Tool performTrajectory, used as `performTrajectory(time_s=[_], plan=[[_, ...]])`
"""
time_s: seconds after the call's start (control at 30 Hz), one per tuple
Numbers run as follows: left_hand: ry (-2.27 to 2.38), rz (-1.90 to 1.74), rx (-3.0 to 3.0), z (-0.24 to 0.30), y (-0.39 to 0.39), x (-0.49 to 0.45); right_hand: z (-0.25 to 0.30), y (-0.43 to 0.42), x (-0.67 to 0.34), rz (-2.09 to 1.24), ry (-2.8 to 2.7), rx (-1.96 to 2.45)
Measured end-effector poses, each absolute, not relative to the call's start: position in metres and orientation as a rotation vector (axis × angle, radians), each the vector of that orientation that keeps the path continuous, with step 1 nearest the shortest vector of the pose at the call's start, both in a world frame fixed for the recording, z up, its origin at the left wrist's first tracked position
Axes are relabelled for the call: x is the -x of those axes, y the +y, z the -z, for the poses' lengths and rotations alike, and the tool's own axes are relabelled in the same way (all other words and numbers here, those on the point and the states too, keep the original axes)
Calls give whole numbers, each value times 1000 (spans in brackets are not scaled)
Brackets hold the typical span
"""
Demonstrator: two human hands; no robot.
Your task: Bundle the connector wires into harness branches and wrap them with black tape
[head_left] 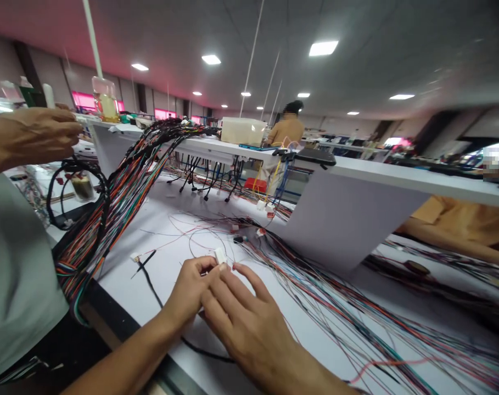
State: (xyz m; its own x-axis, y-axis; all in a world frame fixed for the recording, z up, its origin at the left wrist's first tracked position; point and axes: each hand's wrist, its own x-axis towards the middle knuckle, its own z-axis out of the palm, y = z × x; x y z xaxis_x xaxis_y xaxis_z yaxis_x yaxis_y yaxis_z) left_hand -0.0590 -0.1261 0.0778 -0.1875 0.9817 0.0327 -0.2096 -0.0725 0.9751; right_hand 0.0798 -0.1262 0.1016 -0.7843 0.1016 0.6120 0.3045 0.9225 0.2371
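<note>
and there's the left hand (187, 291) in a narrow grip on a small white connector (220, 255), near edge of the white bench (150, 230), right hand (245, 323) open just beside it, coloured wires (315, 296) fanning right.

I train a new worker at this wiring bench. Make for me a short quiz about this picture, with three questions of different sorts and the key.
1. Multiple choice: what is at the fingertips of the left hand and the right hand? A) a white wire connector B) a soldering iron C) scissors
2. True or false: the thick multicoloured wire bundle rises toward the raised white shelf.
3. What colour is the small box under the shelf?

Key: 1 A; 2 true; 3 red.
</note>
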Motion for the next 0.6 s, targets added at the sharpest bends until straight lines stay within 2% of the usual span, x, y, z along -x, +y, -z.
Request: performTrajectory(time_s=[0.1, 0.23, 0.47, 0.6], plan=[[1124, -1499, -1033, -75, -127, 58, -104, -115, -76, 466, -2596, 325], [1125, -1500, -1236, -73, -133, 58, -115, -91, -90, 319, -2629, 505], [1255, -1753, -1463, -62, -142, 49, -124, -77, -101, -349, -2682, 629], [1209, -1840, -1547, -59, -137, 47, -120, -80, -100, -571, -2606, 611]])
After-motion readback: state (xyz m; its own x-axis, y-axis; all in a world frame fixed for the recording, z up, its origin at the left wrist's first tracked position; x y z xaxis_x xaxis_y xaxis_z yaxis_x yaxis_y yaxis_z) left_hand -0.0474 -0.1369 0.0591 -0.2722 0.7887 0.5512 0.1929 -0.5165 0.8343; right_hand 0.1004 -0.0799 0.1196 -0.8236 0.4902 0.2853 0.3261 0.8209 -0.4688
